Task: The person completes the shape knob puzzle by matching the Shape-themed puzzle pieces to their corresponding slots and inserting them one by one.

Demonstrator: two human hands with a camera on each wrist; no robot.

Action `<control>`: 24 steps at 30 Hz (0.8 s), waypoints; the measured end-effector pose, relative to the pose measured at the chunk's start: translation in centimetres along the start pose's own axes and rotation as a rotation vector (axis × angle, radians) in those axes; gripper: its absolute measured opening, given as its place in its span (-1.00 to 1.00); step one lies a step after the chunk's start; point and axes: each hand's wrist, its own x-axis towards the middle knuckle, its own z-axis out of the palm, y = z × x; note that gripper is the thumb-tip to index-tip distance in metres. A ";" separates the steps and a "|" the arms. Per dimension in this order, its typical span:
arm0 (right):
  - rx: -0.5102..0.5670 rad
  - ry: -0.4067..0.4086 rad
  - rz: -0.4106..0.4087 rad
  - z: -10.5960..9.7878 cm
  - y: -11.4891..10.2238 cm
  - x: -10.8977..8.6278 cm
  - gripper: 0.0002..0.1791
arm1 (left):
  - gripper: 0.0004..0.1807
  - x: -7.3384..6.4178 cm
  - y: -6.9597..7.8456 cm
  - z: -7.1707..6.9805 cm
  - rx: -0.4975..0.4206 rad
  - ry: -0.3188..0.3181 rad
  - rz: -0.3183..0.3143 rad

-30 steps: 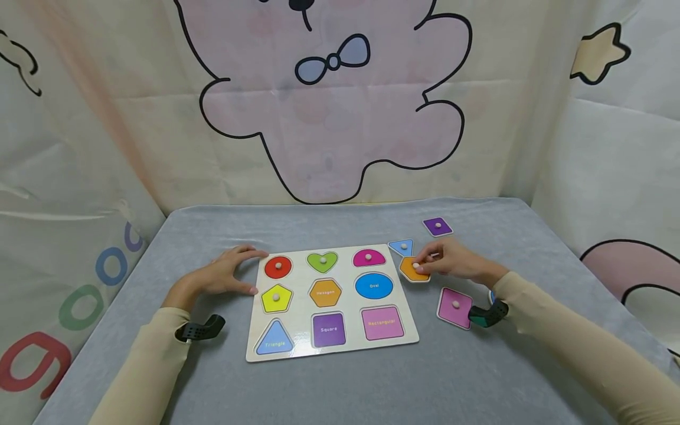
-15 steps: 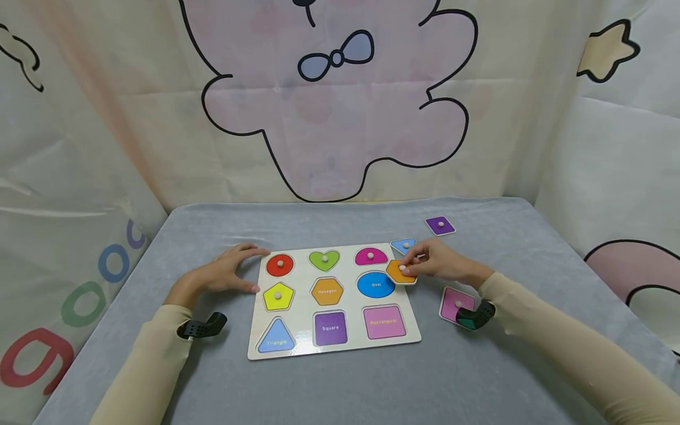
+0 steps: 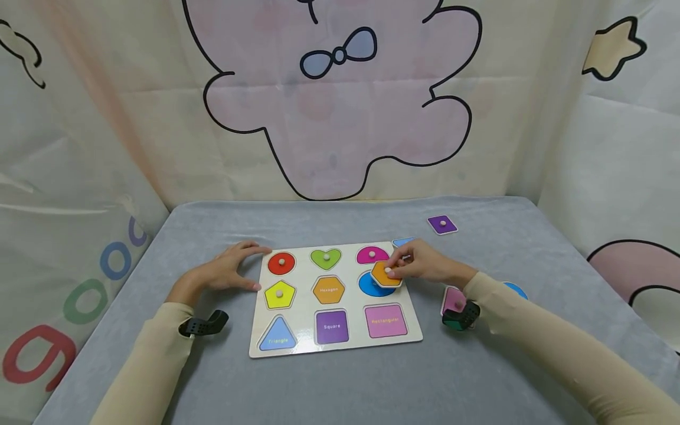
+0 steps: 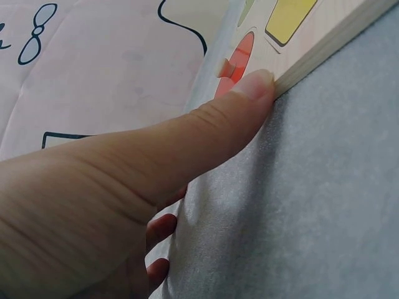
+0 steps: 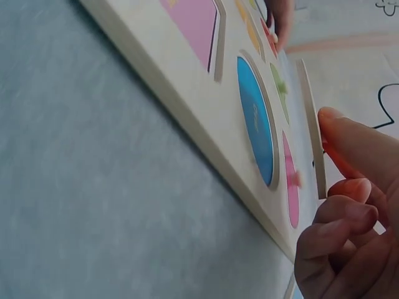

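As fingers (image 5: 361,140) pinch one hexagon (image 3: 381,277), four inset pieces (image 3: 281,264)

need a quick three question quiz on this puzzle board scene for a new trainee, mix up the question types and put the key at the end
1. Multiple choice: which piece does the right hand pinch?
a) green heart
b) orange hexagon
c) purple rhombus

2. True or false: the left hand touches the puzzle board at its edge.

3. Fill the blank: in the head view, the pinched piece partly covers the blue ____ recess.

Key: 1. b; 2. true; 3. oval
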 end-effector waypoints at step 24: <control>0.010 -0.042 -0.060 2.9 -1.9 2.2 -0.81 | -0.06 0.1 0.1 -0.2 0.007 -0.009 -0.005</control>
